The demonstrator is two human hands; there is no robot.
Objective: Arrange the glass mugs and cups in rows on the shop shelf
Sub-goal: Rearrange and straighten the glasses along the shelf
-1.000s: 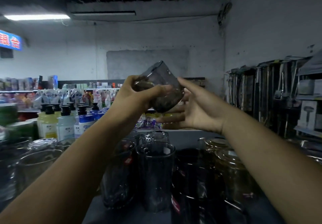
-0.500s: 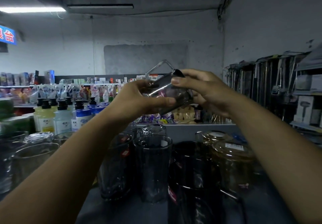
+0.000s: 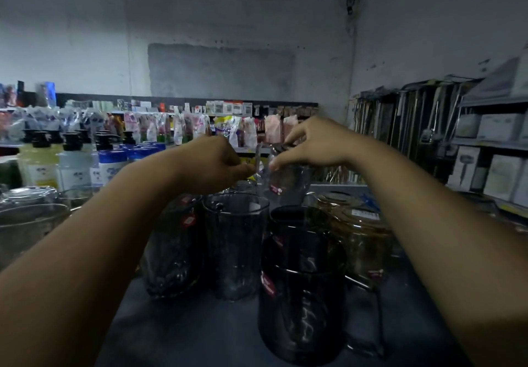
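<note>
Nearest you, a dark smoked mug (image 3: 300, 301) stands upright on the shelf (image 3: 183, 338), its handle pointing right and close to your right forearm. Bare shelf shows only in front of it and to its left, between your arms. The next row back is tight: a dark ribbed cup (image 3: 171, 252), a taller ribbed cup (image 3: 235, 249) touching or just beside it, then a second dark mug (image 3: 297, 221) directly behind the near one. Amber glass jars (image 3: 361, 241) crowd the right side and clear mugs (image 3: 25, 224) the left edge, so there's little side room. Behind that row, the held glass mug (image 3: 288, 179) is upright with a red sticker on its wall and its handle to the left. Its base is hidden behind the front rims, so I can't tell whether it's resting on the shelf. Your right hand (image 3: 313, 146) is clamped over its rim from above, fingers curled down around it. Your left hand (image 3: 217, 162) has curled fingers and its thumb tip at the handle; it's too blurred to tell if it's gripping. Further back are pump bottles (image 3: 43, 164) on the left, packets (image 3: 197, 126) along the far shelf, and boxed goods (image 3: 500, 172) on the right rack.
</note>
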